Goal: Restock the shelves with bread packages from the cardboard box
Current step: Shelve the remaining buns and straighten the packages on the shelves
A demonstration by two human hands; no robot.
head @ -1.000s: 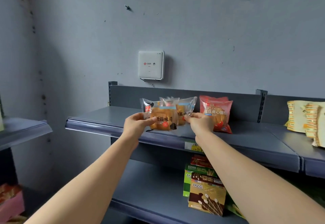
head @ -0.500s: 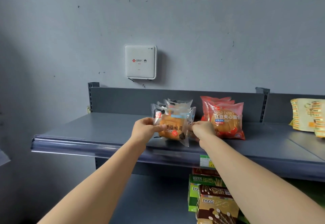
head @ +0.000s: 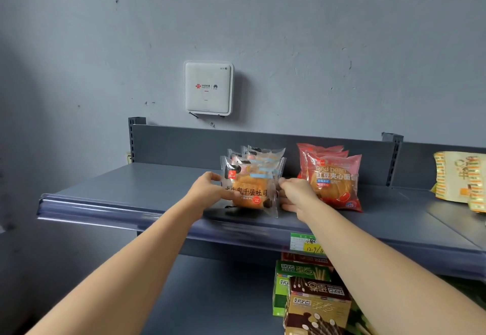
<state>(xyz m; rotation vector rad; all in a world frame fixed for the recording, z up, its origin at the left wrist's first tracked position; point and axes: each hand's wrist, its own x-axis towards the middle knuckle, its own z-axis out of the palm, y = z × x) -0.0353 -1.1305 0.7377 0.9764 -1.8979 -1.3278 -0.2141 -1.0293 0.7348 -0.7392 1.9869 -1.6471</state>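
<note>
A clear bread package [head: 249,190] is held upright on the shelf [head: 147,184], fronting a short row [head: 265,154], its edges pinched by the fingers of the left hand [head: 207,190] and right hand [head: 297,195]; restocking is judged partly done, release being left and the cardboard box unseen.

Light was dim, cool and even; a soft shadow darkened the left wall [head: 39,124], and wide-angle distortion bent the edges.

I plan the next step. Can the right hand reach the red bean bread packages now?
Probably yes: the right hand lies beside the red bean bread packages, nothing between them. It must first release the clear bread package.
</note>
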